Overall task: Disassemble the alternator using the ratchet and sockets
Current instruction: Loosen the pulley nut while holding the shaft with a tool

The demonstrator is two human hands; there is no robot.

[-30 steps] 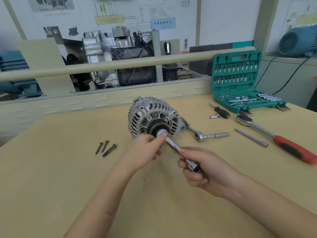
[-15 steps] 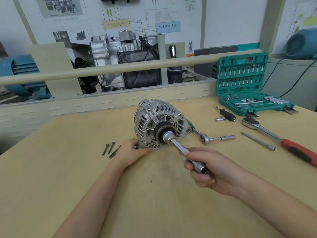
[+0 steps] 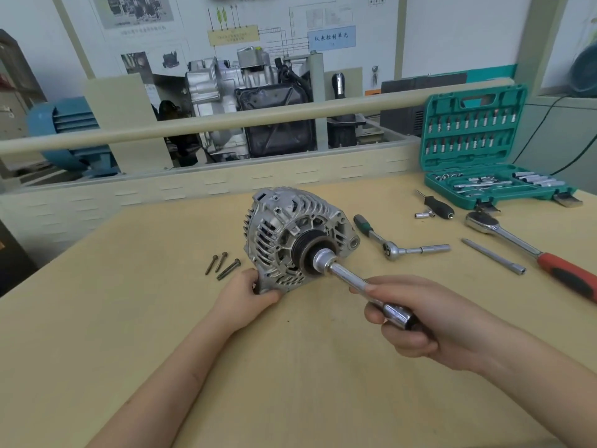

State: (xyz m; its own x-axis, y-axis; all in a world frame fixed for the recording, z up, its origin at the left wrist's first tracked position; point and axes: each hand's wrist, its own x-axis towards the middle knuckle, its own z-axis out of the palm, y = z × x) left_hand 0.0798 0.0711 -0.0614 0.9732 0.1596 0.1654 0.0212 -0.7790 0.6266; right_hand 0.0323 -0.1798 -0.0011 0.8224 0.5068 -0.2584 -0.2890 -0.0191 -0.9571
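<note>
Bolts (image 3: 222, 265), three long ones, already lie loose on the table (image 3: 129, 318) just left of the alternator (image 3: 292, 236), so I'd judge the housing fasteners are at least partly out. The alternator itself is in one piece, propped on edge in the middle of the table with its pulley (image 3: 305, 250) facing the person. That pulley is not yet off, and the two halves of the body look joined, so most of the stripping-down seems left to do.

The left hand (image 3: 247, 294) grips the lower left edge of the alternator, fingers curled round the rim to steady it. The right hand (image 3: 416, 313) is wrapped round the handle of a chrome wrench (image 3: 352, 281) whose head sits on the pulley centre; I take this to be the step of loosening the pulley nut.

Another ratchet (image 3: 392, 248) lies just right of the alternator, a red-handled ratchet (image 3: 529, 248) farther right, and a thin extension bar (image 3: 492, 256) between them.

The green tool case (image 3: 478, 101) stands open at the far right. Its lid holds two rows of bits; its tray holds sockets and bars, some slots apparently vacant.
</note>
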